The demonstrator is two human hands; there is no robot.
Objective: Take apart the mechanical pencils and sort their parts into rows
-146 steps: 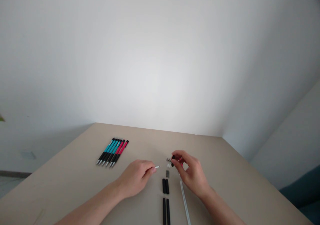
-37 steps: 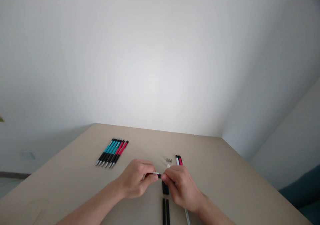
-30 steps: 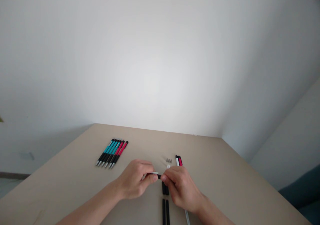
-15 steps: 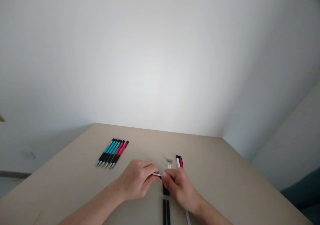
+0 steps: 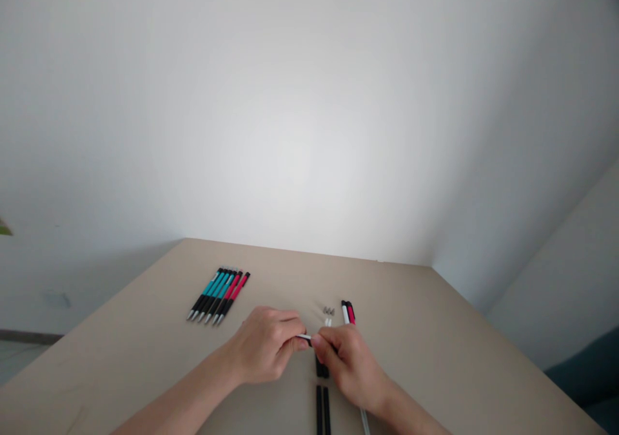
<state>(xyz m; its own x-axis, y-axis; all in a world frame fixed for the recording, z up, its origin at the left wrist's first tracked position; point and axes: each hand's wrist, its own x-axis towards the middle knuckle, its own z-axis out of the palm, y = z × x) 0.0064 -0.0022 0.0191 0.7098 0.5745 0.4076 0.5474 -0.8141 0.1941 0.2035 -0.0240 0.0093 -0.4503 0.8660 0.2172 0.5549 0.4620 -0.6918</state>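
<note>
Pen piece point(image 5: 304, 338), slim, white with a dark part against it, is held just above the near middle of the table point(image 5: 290, 270). Left hand point(image 5: 265, 346) has it pinched between thumb and fingers; right hand point(image 5: 344, 361) is closed on the other end, fingertips nearly touching the left's. Can't tell from here whether the white and dark parts are joined or only side by side; fingers hide most of it.

Status, my read: six pens point(image 5: 218, 296), blue and red, look whole, lined up tips-near on the far left. Call that the done share. Not together yet, right of the hands: white barrel point(image 5: 345, 313) and red barrel point(image 5: 351, 313), side by side; small metal bits point(image 5: 329, 310) with white bits point(image 5: 328, 323) just nearer; two short black tubes point(image 5: 322, 367), partly behind the right hand; two longer black tubes point(image 5: 323, 410) nearest; thin clear-white rods point(image 5: 364, 421) running out from under the right wrist. Looks like about two pens' worth left, counting the paired parts. Step in hand seems midway.
</note>
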